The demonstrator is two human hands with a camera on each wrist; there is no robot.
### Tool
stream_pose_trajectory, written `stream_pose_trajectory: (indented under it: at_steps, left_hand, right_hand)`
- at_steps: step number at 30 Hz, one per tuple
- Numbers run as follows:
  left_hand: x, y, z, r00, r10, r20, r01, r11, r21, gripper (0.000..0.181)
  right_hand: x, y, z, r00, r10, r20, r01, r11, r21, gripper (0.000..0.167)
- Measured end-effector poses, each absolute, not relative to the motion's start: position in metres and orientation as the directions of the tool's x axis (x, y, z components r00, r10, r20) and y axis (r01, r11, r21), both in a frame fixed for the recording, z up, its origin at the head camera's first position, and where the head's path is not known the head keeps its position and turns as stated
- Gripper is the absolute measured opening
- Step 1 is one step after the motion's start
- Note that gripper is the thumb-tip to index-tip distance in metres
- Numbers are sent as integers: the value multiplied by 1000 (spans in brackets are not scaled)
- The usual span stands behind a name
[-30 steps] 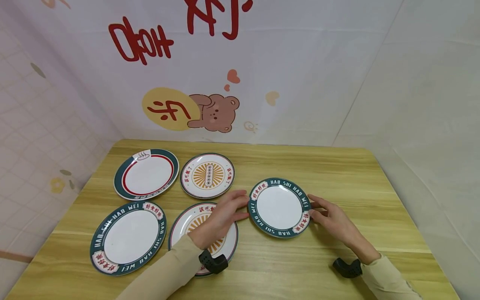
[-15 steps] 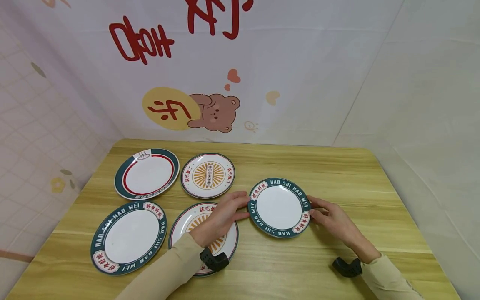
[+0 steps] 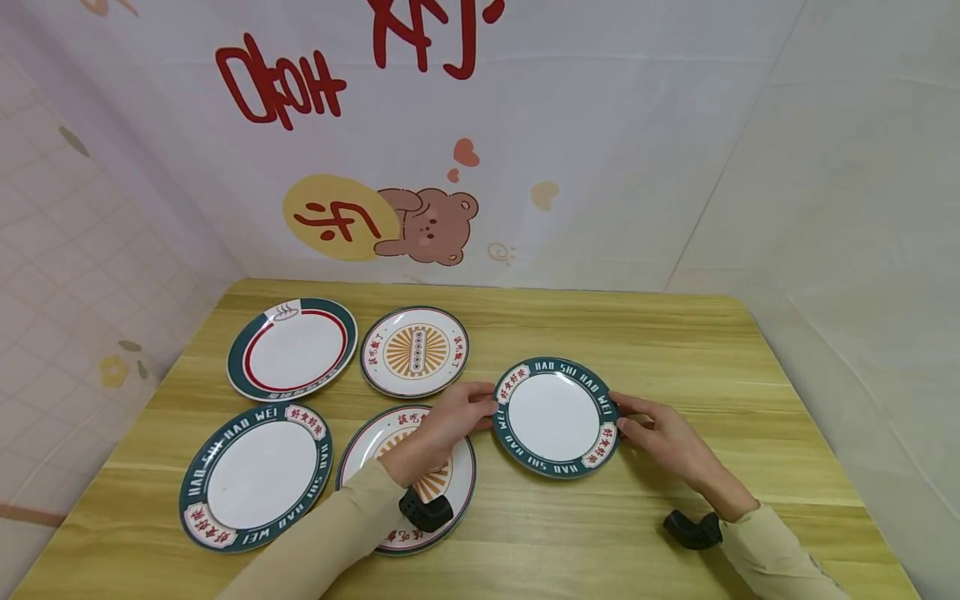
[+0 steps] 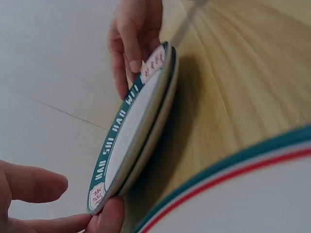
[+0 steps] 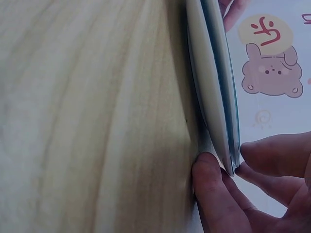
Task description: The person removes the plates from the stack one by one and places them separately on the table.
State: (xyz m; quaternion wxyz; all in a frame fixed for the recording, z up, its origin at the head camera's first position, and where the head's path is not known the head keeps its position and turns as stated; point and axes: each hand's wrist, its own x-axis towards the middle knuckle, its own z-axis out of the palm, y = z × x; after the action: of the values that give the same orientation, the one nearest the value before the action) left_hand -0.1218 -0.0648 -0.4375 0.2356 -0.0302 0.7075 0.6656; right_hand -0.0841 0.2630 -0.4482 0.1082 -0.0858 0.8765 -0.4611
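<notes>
A small plate (image 3: 555,417) with a green lettered rim lies right of the table's middle, on top of another plate (image 4: 159,121) that shows only in the wrist views. My left hand (image 3: 442,425) holds the left edge of this pair; in the left wrist view its fingertips are at and under the rim, while one digit stands off the upper face. Opposite, my right hand (image 3: 667,437) grips the right edge, one finger below the rim and the thumb near the top. Beneath my left forearm is a larger sunburst plate (image 3: 375,446), partly covered.
Three more plates lie on the wooden table (image 3: 675,333): a sunburst plate (image 3: 415,351) behind my left hand, a red-ringed plate (image 3: 294,350) at the back left, and a large green-rimmed plate (image 3: 258,477) at the front left. Printed cloth walls (image 3: 600,167) surround the table.
The stacked plates have shifted very slightly left and toward me and turned a little, both hands staying at their edges. The other plates keep their places.
</notes>
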Motion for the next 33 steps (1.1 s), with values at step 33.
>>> stream_pose_trajectory:
  at_steps: [33]
  left_hand:
    - [-139, -70, -443, -922, 233, -309, -245, 269, 932, 32]
  right_hand:
    - [-88, 262, -447, -965, -227, -131, -30, 590, -807, 52]
